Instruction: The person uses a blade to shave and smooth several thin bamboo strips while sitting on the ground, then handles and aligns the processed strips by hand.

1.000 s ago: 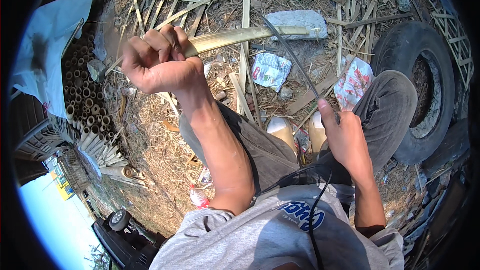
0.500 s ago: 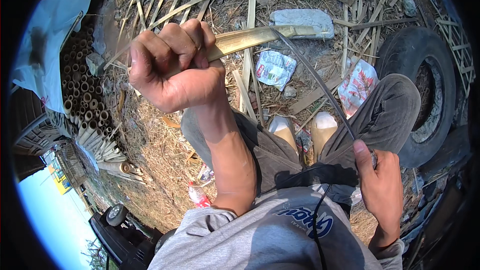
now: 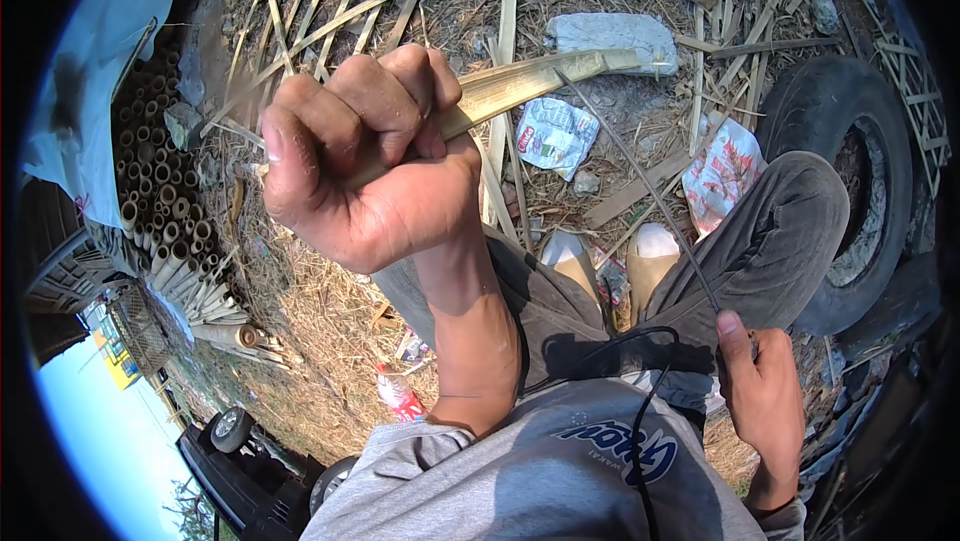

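Note:
My left hand [image 3: 370,161] is raised in a closed grip around a split bamboo strip [image 3: 515,89], whose pale length sticks out to the right. My right hand [image 3: 760,401], low on the right, wraps round the handle of a long thin machete [image 3: 655,196]; its fingers mostly hide the handle. The blade slants up and left, and its tip meets or overlaps the strip near its right part; I cannot tell how firmly they touch. Beneath the strip's right end lies a pale stone block [image 3: 612,36] on the ground.
A worn tyre [image 3: 880,191] stands right of my bent knee. Stacked bamboo poles [image 3: 165,181] are at the left beside a pale sheet [image 3: 100,91]. Crumpled wrappers [image 3: 557,136] and bamboo slats [image 3: 370,11] litter the dry ground. A dark vehicle [image 3: 245,481] is lower left.
My left hand has shifted slightly right and down with the bamboo strip. The machete blade has turned more edge-on and looks thinner, its tip still by the strip.

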Available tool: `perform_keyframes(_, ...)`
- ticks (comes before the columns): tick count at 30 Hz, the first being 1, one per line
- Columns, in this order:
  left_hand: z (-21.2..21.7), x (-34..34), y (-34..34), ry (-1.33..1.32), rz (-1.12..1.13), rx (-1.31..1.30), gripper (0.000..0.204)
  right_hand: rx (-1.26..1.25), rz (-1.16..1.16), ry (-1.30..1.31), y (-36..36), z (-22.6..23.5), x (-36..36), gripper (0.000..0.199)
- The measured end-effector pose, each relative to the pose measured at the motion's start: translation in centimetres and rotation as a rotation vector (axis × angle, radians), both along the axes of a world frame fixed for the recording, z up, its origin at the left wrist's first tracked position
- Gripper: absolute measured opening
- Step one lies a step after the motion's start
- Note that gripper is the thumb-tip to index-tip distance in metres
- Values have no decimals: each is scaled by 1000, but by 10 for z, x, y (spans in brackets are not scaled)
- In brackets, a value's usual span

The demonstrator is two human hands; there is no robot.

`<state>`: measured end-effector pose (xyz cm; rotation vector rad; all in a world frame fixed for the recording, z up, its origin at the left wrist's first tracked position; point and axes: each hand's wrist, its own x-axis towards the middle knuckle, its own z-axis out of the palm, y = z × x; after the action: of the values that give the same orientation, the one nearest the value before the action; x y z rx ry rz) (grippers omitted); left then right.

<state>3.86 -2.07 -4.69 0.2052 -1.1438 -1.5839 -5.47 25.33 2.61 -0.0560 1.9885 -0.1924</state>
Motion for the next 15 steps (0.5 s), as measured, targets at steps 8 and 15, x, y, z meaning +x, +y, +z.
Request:
perform_keyframes(8, 10, -7, 38, -21, 108, 15, 44, -33, -93, 87, 20, -39, 16, 65)
perform_keyframes(15, 14, -12, 56, -97, 170, -20, 43, -81, -42, 142, 6, 8, 32, 62)
